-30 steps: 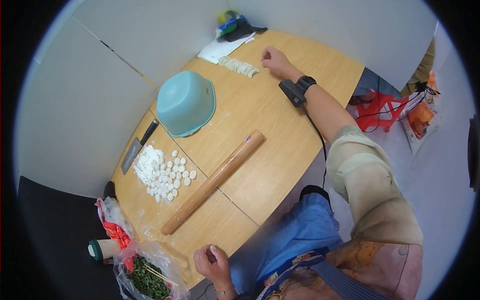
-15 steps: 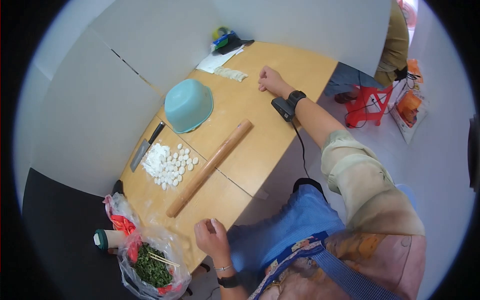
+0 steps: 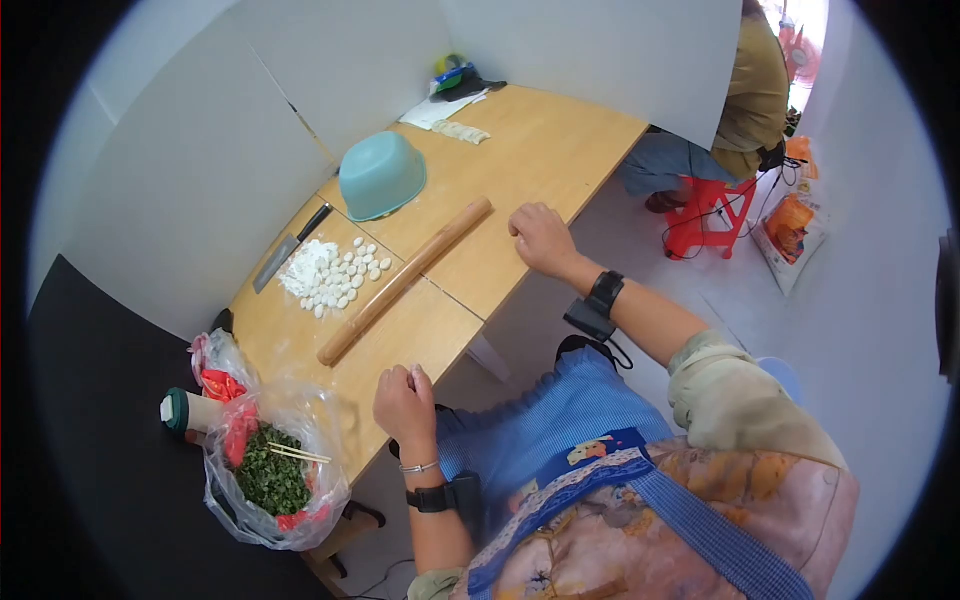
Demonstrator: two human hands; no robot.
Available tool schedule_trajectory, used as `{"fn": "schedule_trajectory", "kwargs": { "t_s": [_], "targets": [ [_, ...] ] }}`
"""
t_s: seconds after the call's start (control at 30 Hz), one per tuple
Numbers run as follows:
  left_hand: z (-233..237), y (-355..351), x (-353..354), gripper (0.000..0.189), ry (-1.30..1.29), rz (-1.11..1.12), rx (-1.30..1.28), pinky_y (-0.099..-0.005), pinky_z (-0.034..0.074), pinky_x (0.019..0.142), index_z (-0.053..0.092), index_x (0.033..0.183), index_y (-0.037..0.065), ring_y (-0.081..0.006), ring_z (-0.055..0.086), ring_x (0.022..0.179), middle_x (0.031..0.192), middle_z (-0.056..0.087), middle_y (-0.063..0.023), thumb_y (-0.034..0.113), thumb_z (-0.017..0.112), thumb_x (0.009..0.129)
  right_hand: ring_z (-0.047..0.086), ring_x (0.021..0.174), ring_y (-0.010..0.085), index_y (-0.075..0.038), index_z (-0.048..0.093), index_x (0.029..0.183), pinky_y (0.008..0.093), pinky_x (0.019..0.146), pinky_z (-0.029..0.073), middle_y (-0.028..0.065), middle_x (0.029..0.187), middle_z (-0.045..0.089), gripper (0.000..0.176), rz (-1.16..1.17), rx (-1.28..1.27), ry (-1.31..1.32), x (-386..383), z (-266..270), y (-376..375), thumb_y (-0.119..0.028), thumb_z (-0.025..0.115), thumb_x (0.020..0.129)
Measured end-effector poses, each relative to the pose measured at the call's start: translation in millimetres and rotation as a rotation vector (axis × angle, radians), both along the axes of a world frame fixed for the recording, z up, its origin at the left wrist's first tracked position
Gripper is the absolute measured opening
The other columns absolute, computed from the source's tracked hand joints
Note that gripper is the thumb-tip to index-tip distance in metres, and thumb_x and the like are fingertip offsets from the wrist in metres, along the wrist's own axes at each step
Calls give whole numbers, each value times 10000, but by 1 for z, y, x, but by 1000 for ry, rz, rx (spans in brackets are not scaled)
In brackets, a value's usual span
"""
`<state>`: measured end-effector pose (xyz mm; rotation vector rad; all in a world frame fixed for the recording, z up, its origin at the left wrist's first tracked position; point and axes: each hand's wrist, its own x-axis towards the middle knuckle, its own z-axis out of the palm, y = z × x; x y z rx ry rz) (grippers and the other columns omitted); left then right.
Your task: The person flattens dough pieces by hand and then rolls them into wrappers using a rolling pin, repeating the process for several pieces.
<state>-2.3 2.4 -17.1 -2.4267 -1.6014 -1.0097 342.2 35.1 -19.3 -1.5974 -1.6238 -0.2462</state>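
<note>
My left hand (image 3: 405, 402) is at the near table edge with its fingers curled in, and no object shows in it. My right hand (image 3: 543, 238) is also curled into a loose fist near the table edge, past the far end of the rolling pin. Neither touches the long wooden rolling pin (image 3: 405, 280), which lies diagonally on the table. Beyond it are several small round dough pieces (image 3: 345, 280) beside a heap of white flour (image 3: 310, 265). A cleaver (image 3: 276, 262) with a black handle lies behind the flour.
An upturned light-blue basin (image 3: 382, 175) stands at the back. A short row of dumplings (image 3: 461, 132) lies near some paper (image 3: 440, 110). At the left, a plastic bag holds chopped greens (image 3: 270, 480) and chopsticks (image 3: 300, 453). Another person sits on a red stool (image 3: 708, 215) behind the partition.
My right hand has drawn back from the row of dumplings toward the near table edge. The left hand stays curled near the table edge. The view has shifted slightly.
</note>
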Motion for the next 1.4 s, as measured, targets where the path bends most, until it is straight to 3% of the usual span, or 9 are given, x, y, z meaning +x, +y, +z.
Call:
{"fn": "schedule_trajectory", "kwargs": {
  "t_s": [0.27,0.37,0.67,0.9,1.0,1.13,1.27,1.33,1.4],
  "targets": [
    [-1,-2,-4,208,26,-44,75,-459,455,584,548,782,62,-350,587,659,725,572,-123,181,654,915,551,1109,348,-43,579,1046,472,976,412,152,1082,607,266,-113,244,-125,-45,-15,-26,-70,603,783],
    [4,1,-7,161,-119,-84,-60,-456,465,595,561,833,56,-352,612,682,748,602,-131,162,647,919,546,1150,354,-30,588,1066,477,1013,400,163,1126,613,274,-42,138,-150,-58,-12,-37,-94,618,801],
    [6,13,-5,152,-128,-90,-80,-410,468,591,589,843,49,-305,619,659,720,593,-132,164,661,910,587,976,365,-35,590,974,491,856,469,154,957,597,211,447,-32,-24,-126,20,-14,-122,649,792],
    [7,12,-10,177,-156,-26,-148,-442,478,606,586,803,57,-349,609,695,766,605,-132,182,683,883,611,869,387,-34,605,940,474,750,495,167,899,617,149,768,-226,-22,-184,38,19,-134,637,834],
    [11,13,-7,172,-220,-80,-58,-446,487,618,584,794,56,-357,606,702,763,602,-137,175,678,874,627,816,387,-37,613,911,472,710,501,166,830,625,123,789,-106,-2,-195,54,40,-137,643,845],
    [14,13,-5,178,-214,-77,-107,-424,475,594,578,776,45,-338,594,651,729,587,-135,156,683,866,637,848,375,-32,621,912,466,736,504,160,875,653,135,571,-158,-54,-173,79,76,-152,655,860],
    [16,14,-4,178,-217,-67,-84,-419,472,588,573,772,43,-329,592,652,719,585,-127,149,688,859,635,878,374,-53,622,910,492,776,495,144,882,662,163,539,-128,-184,-148,68,97,-196,672,848],
    [18,14,-5,177,-216,-54,-97,-420,472,588,571,772,44,-327,593,653,719,586,-127,147,687,859,627,954,355,-63,624,996,484,810,491,138,956,661,204,513,-416,-353,-143,62,96,-173,697,840],
    [15,14,-5,178,-220,-52,-92,-424,471,589,568,771,44,-328,591,652,719,587,-128,146,683,859,620,972,347,-67,623,1030,475,815,492,136,976,651,220,565,-302,-351,-139,45,96,-156,698,843]
  ]
}}
